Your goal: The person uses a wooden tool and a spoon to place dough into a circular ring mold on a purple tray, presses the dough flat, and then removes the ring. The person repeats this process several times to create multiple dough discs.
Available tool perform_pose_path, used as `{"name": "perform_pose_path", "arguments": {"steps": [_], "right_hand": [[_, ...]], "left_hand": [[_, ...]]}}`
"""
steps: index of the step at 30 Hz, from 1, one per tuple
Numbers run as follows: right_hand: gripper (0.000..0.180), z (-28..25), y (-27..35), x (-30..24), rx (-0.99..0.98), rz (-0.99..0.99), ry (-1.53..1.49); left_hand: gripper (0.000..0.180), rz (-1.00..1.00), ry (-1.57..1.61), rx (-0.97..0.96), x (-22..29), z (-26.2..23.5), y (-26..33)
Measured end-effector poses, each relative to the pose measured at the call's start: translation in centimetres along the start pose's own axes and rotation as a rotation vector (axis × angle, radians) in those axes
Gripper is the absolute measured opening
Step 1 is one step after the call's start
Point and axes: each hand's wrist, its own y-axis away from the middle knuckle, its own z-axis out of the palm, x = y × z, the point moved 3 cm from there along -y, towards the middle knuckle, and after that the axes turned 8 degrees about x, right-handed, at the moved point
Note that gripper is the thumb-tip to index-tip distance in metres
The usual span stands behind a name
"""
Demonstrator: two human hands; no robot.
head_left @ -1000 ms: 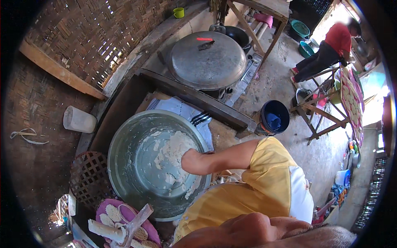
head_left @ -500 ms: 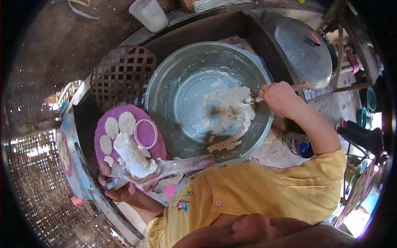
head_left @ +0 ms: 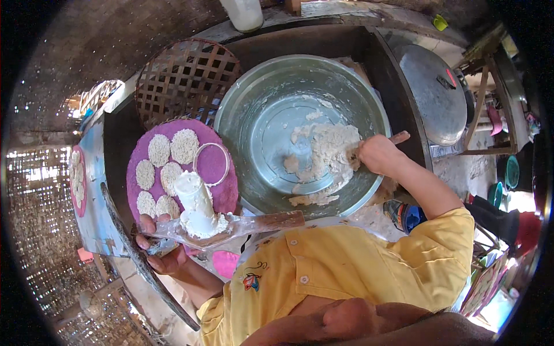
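Observation:
My left hand [head_left: 161,242] grips one end of a wooden board-like press [head_left: 271,222], held at the near left. On the press stands a white cylinder [head_left: 193,196] packed and smeared with dough. My right hand [head_left: 378,154] is closed around the wooden handle [head_left: 399,137] of a utensil, at the right side of a big grey-green basin [head_left: 239,138]; the utensil's head is hidden by my hand and the dough. White sticky dough [head_left: 332,150] lies in the basin. Beyond my left hand, a purple round mat [head_left: 138,179] carries several discs of fine strands [head_left: 184,146] and a pale ring [head_left: 211,144].
A woven basket tray [head_left: 187,75] leans behind the mat. The basin sits within a dark wooden trough [head_left: 323,41]. A domed metal lid [head_left: 433,95] stands at right, and a white container [head_left: 242,14] at the far edge. A dark curved bar [head_left: 147,259] runs near my left hand.
My right hand has moved toward me and into the basin's dough, bringing the utensil with it. My left hand still holds the press. The whole view has shifted slightly.

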Motion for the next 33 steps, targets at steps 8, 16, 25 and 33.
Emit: {"name": "perform_pose_path", "arguments": {"steps": [8, 16, 25, 33], "right_hand": [[0.012, -1.1, 0.5, -1.6, -0.195, -0.043, -0.03], [0.016, -8.4, 3.6, 0.6, 0.048, 0.028, -0.378], [0.034, -22.4, 5.7, -2.0, 0.286, -0.26, -0.595], [0.025, -27.6, 5.6, -8.9, 0.604, -0.354, -0.09]], "left_hand": [[0.03, 0.084, -0.193, -0.035, 0.5, 0.9, -0.3], [0.035, 0.125, -0.496, -0.125, 3.9, 2.2, -2.0], [0.031, -0.134, -1.218, -0.456, -0.8, 10.7, -3.9], [0.033, 0.026, -1.358, -0.49, -3.0, 12.6, -2.8]]}}
